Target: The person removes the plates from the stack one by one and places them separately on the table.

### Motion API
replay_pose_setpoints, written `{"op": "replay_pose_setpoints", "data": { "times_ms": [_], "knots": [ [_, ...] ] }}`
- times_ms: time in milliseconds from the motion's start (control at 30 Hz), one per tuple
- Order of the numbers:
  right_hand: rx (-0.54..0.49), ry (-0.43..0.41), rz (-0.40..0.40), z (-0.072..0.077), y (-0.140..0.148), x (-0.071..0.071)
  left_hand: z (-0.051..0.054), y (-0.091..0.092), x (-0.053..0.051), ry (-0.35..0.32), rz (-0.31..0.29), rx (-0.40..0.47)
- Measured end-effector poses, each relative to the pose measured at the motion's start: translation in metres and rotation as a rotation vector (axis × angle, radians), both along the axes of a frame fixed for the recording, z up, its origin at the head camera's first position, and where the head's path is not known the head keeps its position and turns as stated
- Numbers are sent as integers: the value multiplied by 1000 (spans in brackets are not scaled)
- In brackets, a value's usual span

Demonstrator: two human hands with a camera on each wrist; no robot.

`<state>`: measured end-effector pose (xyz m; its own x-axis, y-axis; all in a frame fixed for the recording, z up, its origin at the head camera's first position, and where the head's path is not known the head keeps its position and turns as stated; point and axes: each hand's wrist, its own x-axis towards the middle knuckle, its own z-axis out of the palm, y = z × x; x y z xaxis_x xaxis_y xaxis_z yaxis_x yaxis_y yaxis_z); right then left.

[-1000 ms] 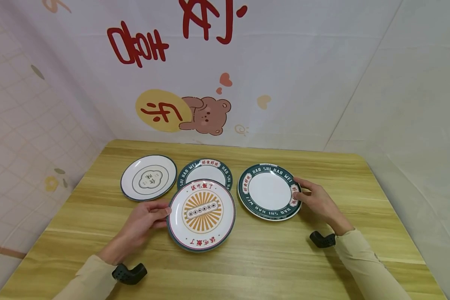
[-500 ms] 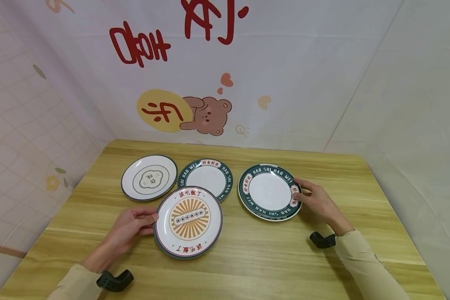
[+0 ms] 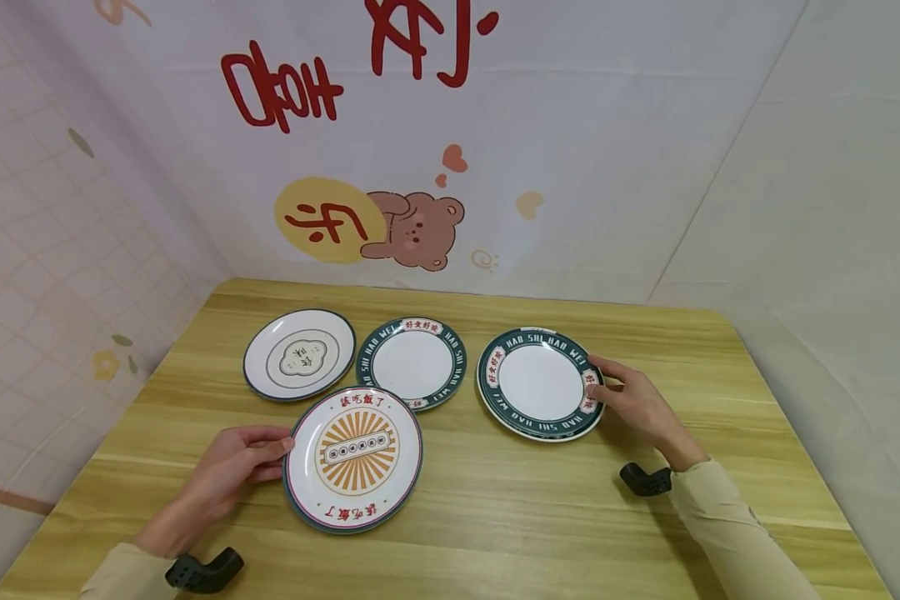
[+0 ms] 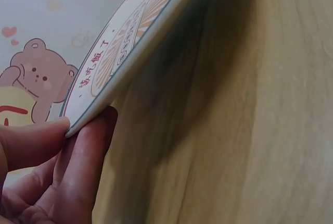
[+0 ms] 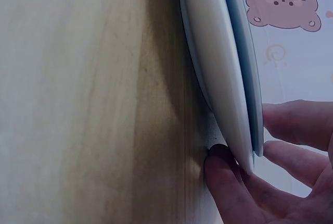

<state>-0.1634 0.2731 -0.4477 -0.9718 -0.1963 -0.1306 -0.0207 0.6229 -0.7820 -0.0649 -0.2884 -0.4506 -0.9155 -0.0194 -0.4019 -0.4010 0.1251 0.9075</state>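
My left hand point(image 3: 225, 475) pinches the left rim of a white plate with an orange sunburst point(image 3: 354, 461). In the left wrist view this plate is raised off the table, with a shadow beneath it; the thumb lies on its upper face and fingers lie under the rim. At right, my right hand point(image 3: 637, 404) grips the right rim of a green-rimmed plate point(image 3: 540, 382). The right wrist view shows a second plate point(image 5: 221, 73) stacked closely beneath it, the thumb on the upper plate and a finger under the lower one.
A white plate with a central emblem point(image 3: 298, 354) lies at the back left of the wooden table point(image 3: 510, 533). Beside it is another green-rimmed plate point(image 3: 412, 362), its front edge partly covered in view by the sunburst plate. A printed cloth wall point(image 3: 585, 167) stands behind.
My left hand has carried the sunburst plate leftward and nearer to me, uncovering more of the middle green-rimmed plate. The right hand and its plates stay in place.
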Motion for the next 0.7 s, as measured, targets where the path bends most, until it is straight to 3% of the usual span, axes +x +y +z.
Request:
{"op": "replay_pose_setpoints", "data": {
  "times_ms": [700],
  "knots": [
    [-14,-5,1,5,-1,2,2,-43,5,-28,8,2]
  ]
}}
